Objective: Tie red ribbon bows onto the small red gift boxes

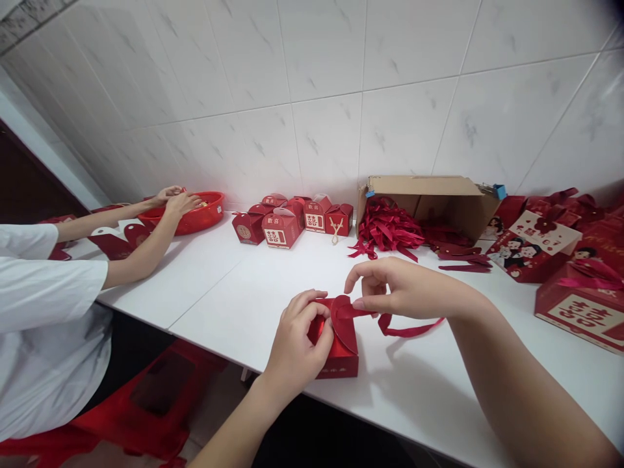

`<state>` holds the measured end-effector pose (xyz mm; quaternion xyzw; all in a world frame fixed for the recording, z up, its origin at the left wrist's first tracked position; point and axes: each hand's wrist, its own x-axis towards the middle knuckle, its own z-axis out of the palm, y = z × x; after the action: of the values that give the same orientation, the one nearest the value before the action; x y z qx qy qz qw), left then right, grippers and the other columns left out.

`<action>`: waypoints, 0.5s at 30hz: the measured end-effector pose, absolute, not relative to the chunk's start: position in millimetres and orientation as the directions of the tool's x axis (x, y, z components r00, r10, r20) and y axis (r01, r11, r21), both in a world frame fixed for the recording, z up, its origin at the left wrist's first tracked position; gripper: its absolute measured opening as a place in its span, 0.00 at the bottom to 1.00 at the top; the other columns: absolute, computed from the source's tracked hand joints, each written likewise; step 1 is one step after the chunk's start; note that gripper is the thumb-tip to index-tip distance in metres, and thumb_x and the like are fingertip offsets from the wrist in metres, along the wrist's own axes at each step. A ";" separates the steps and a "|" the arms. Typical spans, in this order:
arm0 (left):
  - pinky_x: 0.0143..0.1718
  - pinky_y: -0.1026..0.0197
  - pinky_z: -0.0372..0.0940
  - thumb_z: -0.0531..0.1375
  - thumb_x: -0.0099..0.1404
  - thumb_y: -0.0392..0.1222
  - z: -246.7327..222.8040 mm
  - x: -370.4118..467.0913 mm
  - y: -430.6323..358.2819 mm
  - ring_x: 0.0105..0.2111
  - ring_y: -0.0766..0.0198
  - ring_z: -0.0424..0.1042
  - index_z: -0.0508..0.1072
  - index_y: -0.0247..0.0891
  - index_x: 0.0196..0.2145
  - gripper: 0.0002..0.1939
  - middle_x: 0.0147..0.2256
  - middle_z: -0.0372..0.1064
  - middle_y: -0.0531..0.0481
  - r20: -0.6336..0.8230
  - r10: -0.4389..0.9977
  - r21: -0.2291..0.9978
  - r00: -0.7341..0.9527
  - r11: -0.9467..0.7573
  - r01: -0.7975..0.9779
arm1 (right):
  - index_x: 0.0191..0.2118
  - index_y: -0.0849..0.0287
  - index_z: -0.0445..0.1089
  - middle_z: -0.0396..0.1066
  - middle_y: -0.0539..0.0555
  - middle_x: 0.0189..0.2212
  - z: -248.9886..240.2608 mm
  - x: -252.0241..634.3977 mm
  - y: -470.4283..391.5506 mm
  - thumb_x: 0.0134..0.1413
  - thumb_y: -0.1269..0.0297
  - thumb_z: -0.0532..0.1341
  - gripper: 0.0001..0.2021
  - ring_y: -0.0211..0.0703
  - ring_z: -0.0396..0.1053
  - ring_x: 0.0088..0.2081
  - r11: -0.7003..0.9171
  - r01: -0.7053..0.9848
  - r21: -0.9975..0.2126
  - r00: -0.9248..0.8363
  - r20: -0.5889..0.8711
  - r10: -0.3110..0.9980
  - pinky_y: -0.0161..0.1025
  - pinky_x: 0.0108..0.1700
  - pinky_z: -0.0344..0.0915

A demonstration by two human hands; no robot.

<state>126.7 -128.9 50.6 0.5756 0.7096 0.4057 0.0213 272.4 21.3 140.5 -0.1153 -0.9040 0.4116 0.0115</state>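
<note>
A small red gift box [345, 364] stands at the table's near edge, its curved top flaps folded inward. My left hand [305, 335] grips the box from the left, fingers curled over the top flaps and partly hiding them. On the right, my right hand [390, 286] pinches a dark red ribbon [407, 331] between thumb and fingers, close to the flaps. The ribbon's loose length trails to the right behind my wrist. Whether the ribbon passes through the flaps I cannot tell.
Several closed red boxes [283, 227] stand by the tiled wall. A cardboard carton [453, 214] lies on its side with a heap of red ribbons [390, 227]. More decorated boxes [585, 312] crowd the right. At left, a co-worker's hands [180, 201] are over a red basin [199, 218].
</note>
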 end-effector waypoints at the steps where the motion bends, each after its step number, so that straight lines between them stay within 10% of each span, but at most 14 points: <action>1: 0.53 0.48 0.62 0.54 0.62 0.34 50.5 126.8 -129.0 0.53 0.54 0.65 0.68 0.40 0.31 0.05 0.48 0.66 0.44 0.437 0.832 0.605 -0.341 0.008 0.796 | 0.41 0.57 0.67 0.72 0.50 0.27 140.5 272.6 21.9 0.56 0.60 0.58 0.09 0.40 0.72 0.29 0.638 0.200 -0.743 -0.973 -0.073 0.220 0.34 0.29 0.62; 15: 0.59 0.48 0.55 0.50 0.67 0.38 51.1 120.9 -132.2 0.60 0.55 0.55 0.64 0.40 0.32 0.06 0.54 0.61 0.43 0.405 0.815 0.738 -0.415 -0.023 0.674 | 0.53 0.54 0.67 0.64 0.57 0.54 117.2 257.6 25.6 0.58 0.53 0.55 0.20 0.52 0.61 0.54 0.780 0.180 -0.600 -0.971 0.018 0.239 0.47 0.53 0.59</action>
<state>120.9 -132.2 51.1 0.5356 0.6948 0.4742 0.0742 257.6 25.6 117.2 -0.1112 -0.9422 0.3127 0.0466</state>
